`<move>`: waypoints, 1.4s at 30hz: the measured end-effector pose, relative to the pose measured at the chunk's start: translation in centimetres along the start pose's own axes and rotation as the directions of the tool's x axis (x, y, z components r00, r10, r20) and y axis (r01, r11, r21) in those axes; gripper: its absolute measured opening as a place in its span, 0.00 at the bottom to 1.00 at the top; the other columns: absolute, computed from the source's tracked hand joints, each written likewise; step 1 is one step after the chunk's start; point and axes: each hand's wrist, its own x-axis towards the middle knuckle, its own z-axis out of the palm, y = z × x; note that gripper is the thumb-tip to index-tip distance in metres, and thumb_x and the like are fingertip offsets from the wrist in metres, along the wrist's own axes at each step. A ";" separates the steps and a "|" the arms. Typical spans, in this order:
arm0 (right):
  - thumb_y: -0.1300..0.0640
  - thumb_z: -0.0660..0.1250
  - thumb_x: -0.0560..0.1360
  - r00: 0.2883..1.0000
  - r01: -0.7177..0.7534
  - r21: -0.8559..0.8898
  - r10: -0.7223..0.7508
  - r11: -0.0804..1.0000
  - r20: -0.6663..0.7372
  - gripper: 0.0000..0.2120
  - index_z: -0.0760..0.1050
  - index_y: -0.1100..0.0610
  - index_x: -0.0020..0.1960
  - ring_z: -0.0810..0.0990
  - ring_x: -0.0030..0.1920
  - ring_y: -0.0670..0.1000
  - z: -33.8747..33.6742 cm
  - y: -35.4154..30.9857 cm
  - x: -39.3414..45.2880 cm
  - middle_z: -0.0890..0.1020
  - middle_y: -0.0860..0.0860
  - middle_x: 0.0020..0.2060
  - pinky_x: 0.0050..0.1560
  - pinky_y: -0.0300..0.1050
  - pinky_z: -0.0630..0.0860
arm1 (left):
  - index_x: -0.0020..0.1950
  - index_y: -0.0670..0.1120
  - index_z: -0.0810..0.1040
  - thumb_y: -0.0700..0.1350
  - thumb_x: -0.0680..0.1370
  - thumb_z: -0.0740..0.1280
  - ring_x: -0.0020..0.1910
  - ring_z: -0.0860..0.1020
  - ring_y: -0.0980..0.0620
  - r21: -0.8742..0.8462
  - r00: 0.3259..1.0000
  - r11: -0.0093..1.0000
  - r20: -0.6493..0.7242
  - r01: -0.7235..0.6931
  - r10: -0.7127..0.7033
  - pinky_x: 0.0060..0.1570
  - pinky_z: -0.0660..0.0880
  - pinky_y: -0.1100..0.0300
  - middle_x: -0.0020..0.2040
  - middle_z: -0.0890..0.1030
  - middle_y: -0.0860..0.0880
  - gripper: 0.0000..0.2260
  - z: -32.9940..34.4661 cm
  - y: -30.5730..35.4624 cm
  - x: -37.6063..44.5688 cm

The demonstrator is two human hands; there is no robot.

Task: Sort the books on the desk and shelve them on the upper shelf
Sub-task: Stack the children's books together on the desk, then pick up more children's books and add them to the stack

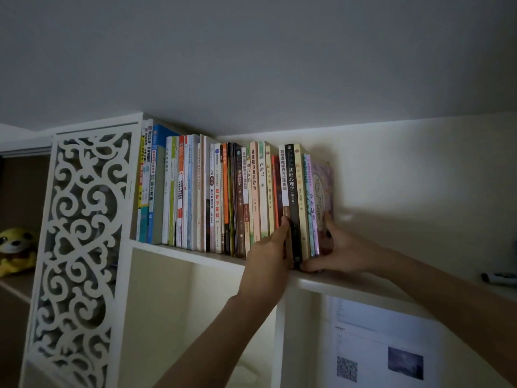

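Head view showed a small batch of books (pixel 305 203) standing upright at the right end of the long row of books (pixel 195 191) on the upper shelf (pixel 179 251). The batch ran from a white spine and a black spine through a cream one and thin green and pink ones to a purple cover at its 3 o'clock end. It stood hard against the row at its 9 o'clock side, apparently being squeezed together so it would stand without leaning.

The left hand (pixel 270 249) came up from 6 o'clock, its fingers straight and pressed flat along the white and black spines, its fingertips near the foot of the white one. The right hand (pixel 340 249) reached in from 4 o'clock; its fingers curled round the purple cover while its thumb lay along the shelf edge under the black spine. Together the hands clamped the batch from both sides, probably to slide it back flush.

Beyond the batch at 3 o'clock the shelf ran on along the cream wall, with a dark object (pixel 500 277) lying at the far end. At 9 o'clock a white carved panel (pixel 84 233) closed off the row, and past it sat a yellow plush toy (pixel 15 249). At 5 o'clock a printed sheet (pixel 383 345) hung below the shelf.
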 end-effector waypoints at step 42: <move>0.52 0.70 0.75 0.805 0.225 -0.572 -0.481 0.789 -0.347 0.30 0.65 0.60 0.73 0.72 0.63 0.41 5.1 -3.0 -10.7 0.74 0.52 0.67 0.65 0.34 0.70 | 0.55 0.41 0.80 0.38 0.77 0.66 0.53 0.75 0.45 0.037 0.930 0.950 -0.194 -0.312 0.313 0.53 0.68 0.63 0.53 0.79 0.43 0.08 -1.0 -2.2 -8.8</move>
